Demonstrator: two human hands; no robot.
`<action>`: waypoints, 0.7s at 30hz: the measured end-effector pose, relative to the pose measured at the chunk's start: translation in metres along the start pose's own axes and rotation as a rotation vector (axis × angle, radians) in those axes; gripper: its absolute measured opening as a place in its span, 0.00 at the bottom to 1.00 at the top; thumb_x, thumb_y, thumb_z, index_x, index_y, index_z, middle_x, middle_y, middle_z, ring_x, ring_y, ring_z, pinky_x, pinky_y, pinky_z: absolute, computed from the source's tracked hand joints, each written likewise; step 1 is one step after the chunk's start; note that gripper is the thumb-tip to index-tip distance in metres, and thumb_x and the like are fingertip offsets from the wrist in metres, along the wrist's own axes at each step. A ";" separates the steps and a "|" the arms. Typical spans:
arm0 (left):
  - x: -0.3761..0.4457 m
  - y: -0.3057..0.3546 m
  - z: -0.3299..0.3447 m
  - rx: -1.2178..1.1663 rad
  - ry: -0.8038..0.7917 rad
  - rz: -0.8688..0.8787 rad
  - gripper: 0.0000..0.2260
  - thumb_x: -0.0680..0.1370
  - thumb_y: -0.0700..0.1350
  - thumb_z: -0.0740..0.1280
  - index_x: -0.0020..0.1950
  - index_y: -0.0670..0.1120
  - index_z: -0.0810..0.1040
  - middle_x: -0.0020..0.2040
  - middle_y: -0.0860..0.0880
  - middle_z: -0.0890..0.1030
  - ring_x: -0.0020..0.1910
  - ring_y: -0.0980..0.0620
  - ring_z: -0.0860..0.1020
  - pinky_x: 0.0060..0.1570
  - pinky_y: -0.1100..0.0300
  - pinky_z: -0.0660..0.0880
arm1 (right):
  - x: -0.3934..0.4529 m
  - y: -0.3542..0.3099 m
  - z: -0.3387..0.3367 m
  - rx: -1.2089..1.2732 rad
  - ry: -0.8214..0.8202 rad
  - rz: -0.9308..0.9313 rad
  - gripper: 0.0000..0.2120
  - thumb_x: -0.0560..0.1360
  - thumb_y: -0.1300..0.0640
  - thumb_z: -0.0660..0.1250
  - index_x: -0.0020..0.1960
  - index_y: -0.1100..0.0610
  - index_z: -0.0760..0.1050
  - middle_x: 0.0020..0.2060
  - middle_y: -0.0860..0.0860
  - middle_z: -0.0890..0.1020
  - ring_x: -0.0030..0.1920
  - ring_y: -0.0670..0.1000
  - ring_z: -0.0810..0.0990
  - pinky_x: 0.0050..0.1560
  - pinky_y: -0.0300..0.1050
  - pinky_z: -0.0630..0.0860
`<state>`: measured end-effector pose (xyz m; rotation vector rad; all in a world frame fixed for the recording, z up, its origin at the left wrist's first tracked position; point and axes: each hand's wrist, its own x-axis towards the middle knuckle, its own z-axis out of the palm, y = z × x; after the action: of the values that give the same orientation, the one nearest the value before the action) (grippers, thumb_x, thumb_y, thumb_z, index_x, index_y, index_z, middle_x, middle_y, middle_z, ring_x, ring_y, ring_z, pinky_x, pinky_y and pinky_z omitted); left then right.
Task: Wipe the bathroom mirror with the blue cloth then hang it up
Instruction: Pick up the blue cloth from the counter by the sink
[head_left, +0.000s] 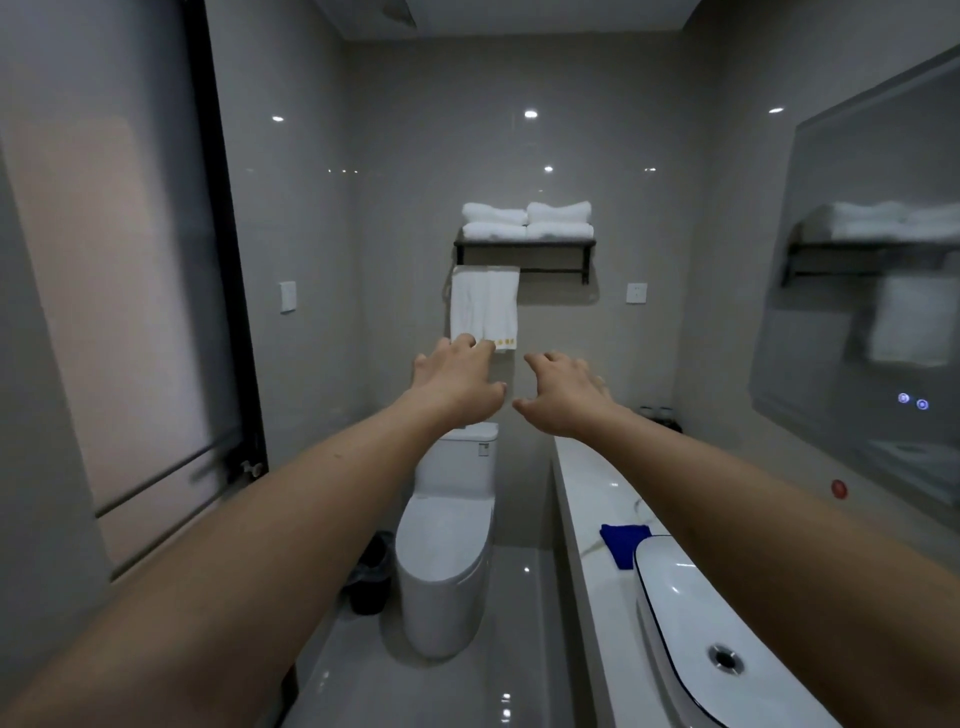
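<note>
Along the counter (582, 499) edge lies the blue cloth (623, 543); left hand (457, 382) and right hand (563, 395) hover loose, empty.

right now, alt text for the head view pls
Both bare hands, left hand and right hand, reach forward empty with fingers spread. The blue cloth lies on the counter beside the sink; the mirror hangs right.

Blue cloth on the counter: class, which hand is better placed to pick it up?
Probably the right hand: the blue cloth lies on the counter beneath the right arm, while the left hand is over the toilet.
</note>
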<state>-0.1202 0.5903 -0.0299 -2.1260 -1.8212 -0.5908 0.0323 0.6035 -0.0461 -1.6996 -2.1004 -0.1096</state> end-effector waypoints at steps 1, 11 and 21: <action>0.006 -0.003 0.005 0.005 0.000 -0.004 0.27 0.78 0.58 0.63 0.75 0.50 0.66 0.72 0.47 0.70 0.70 0.44 0.67 0.64 0.42 0.68 | 0.009 0.001 0.006 0.002 -0.001 -0.001 0.33 0.79 0.43 0.67 0.80 0.51 0.60 0.76 0.54 0.68 0.74 0.60 0.66 0.72 0.61 0.68; 0.106 -0.019 0.069 0.063 -0.015 -0.028 0.26 0.78 0.58 0.63 0.74 0.50 0.67 0.72 0.47 0.69 0.70 0.43 0.66 0.65 0.42 0.66 | 0.123 0.037 0.061 0.051 0.020 -0.031 0.33 0.79 0.41 0.67 0.79 0.50 0.63 0.75 0.54 0.69 0.74 0.60 0.67 0.71 0.60 0.68; 0.246 -0.015 0.135 0.071 -0.009 -0.022 0.26 0.77 0.58 0.63 0.72 0.50 0.68 0.71 0.48 0.70 0.70 0.44 0.67 0.63 0.42 0.67 | 0.255 0.098 0.093 0.077 0.030 -0.017 0.29 0.79 0.43 0.66 0.77 0.51 0.65 0.73 0.54 0.71 0.72 0.60 0.68 0.69 0.59 0.69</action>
<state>-0.0881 0.8695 -0.0323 -2.0681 -1.8449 -0.5143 0.0598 0.8903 -0.0539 -1.6259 -2.0705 -0.0585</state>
